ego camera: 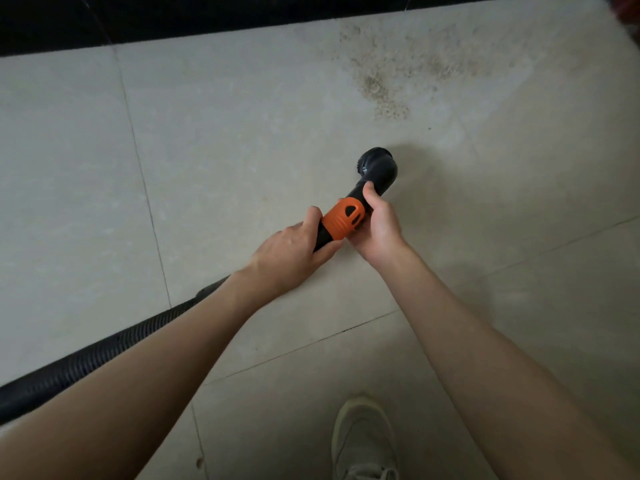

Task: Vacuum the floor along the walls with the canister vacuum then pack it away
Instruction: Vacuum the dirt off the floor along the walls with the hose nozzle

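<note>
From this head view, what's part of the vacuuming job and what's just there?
Job: black round brush nozzle, orange ribbed collar, black corrugated hose, speckled dirt patch, left hand, right hand.
Just there: pale lace-up shoe, black skirting strip.

Black round vacuum nozzle (377, 168) sat mid-floor, over pale stone floor tiles (242, 133). Orange ribbed plastic collar (343, 220) lay behind nozzle, between both hands. Left hand (291, 251) gripped behind collar; right hand (377, 223) held just ahead. Black corrugated hose (86, 362) trailed back left. Gritty dirt patch (384, 88) lay beyond nozzle, before black skirting strip (207, 19). Pale lace-up sneaker (363, 441) stood nearest camera.
</note>
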`<action>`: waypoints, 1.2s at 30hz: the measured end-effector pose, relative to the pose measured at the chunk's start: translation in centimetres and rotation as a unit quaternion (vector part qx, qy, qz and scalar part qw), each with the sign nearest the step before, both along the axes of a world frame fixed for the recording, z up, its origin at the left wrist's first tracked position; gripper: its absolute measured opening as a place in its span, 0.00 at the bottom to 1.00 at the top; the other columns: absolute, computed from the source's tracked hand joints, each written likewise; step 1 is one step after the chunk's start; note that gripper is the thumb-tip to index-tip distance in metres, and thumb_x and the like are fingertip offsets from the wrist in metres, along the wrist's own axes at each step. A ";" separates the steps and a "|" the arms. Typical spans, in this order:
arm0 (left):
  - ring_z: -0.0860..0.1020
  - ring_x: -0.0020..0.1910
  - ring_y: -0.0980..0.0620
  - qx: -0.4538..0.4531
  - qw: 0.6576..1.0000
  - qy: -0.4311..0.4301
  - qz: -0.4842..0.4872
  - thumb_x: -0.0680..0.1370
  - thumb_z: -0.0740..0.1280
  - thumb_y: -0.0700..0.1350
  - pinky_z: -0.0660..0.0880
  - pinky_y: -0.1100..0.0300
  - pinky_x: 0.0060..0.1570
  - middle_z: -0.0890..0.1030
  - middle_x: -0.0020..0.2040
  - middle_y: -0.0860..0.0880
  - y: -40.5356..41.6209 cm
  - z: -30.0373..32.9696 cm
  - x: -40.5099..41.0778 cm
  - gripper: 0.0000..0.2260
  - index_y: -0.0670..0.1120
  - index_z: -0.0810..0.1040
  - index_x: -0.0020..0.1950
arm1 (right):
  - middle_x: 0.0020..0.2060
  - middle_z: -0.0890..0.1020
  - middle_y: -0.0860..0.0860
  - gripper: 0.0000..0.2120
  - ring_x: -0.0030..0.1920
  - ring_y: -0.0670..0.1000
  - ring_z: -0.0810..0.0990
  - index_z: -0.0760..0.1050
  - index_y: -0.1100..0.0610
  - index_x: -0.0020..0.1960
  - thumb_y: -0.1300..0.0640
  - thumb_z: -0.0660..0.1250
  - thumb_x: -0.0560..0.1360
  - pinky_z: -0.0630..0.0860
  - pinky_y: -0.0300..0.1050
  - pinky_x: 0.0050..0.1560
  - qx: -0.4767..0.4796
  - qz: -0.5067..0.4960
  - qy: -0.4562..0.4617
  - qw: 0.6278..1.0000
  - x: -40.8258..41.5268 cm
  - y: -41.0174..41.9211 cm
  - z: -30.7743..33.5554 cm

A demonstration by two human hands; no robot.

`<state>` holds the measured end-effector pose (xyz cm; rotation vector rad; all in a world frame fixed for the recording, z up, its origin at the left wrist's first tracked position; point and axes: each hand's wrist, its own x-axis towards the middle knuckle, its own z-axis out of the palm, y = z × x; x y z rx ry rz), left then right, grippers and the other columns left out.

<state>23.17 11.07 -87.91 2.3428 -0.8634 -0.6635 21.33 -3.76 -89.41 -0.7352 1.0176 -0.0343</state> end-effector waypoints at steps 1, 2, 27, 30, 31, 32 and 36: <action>0.69 0.32 0.46 -0.001 1.000 -0.002 -0.004 0.79 0.59 0.57 0.61 0.55 0.30 0.66 0.32 0.54 -0.9 -0.1 0.3 0.16 0.46 0.59 0.50 | 0.41 0.77 0.55 0.17 0.40 0.52 0.78 0.72 0.62 0.59 0.48 0.62 0.81 0.77 0.46 0.45 -0.003 -0.003 -0.002 1.000 0.3 -0.9 -0.1; 0.69 0.32 0.46 0.000 1.000 -0.005 -0.007 0.79 0.59 0.57 0.62 0.54 0.31 0.66 0.32 0.54 -1.8 -0.2 0.5 0.16 0.46 0.58 0.50 | 0.40 0.77 0.55 0.17 0.40 0.52 0.78 0.72 0.62 0.57 0.48 0.62 0.81 0.77 0.46 0.44 -0.006 -0.005 -0.005 1.000 0.5 -1.7 -0.2; 0.70 0.26 0.55 -0.053 0.997 0.026 -0.045 0.79 0.62 0.55 0.61 0.61 0.24 0.70 0.30 0.52 -7.6 -1.6 2.3 0.15 0.46 0.61 0.50 | 0.40 0.76 0.55 0.16 0.40 0.53 0.77 0.72 0.63 0.58 0.49 0.63 0.80 0.76 0.49 0.49 -0.068 -0.060 0.046 0.995 1.5 -7.7 -1.6; 0.70 0.27 0.55 -0.036 0.998 0.037 -0.035 0.79 0.61 0.56 0.61 0.61 0.25 0.70 0.31 0.52 -5.8 -1.5 2.2 0.15 0.46 0.62 0.50 | 0.46 0.77 0.57 0.19 0.45 0.55 0.78 0.72 0.63 0.61 0.49 0.64 0.80 0.77 0.52 0.55 -0.059 -0.048 0.048 0.996 1.3 -5.8 -1.1; 0.70 0.28 0.54 -0.027 0.998 0.048 -0.027 0.79 0.61 0.56 0.61 0.61 0.26 0.70 0.32 0.51 -5.5 -1.3 2.7 0.15 0.45 0.63 0.50 | 0.48 0.78 0.58 0.20 0.47 0.56 0.79 0.72 0.63 0.62 0.49 0.65 0.79 0.78 0.52 0.57 -0.063 -0.044 0.051 0.996 1.7 -5.4 -0.8; 0.70 0.29 0.54 -0.017 0.998 0.060 -0.018 0.79 0.61 0.56 0.62 0.61 0.27 0.70 0.32 0.51 -5.2 -1.0 3.2 0.16 0.44 0.64 0.50 | 0.49 0.78 0.58 0.20 0.49 0.57 0.80 0.72 0.63 0.62 0.48 0.65 0.79 0.78 0.53 0.58 -0.068 -0.040 0.056 0.995 2.2 -5.0 -0.2; 0.70 0.31 0.56 -0.014 0.995 0.095 0.028 0.78 0.62 0.57 0.63 0.63 0.28 0.72 0.35 0.51 -2.9 1.1 5.8 0.15 0.45 0.67 0.52 | 0.48 0.81 0.58 0.16 0.47 0.56 0.81 0.74 0.62 0.58 0.49 0.64 0.80 0.80 0.49 0.45 -0.094 0.046 0.053 0.993 3.5 -2.7 2.6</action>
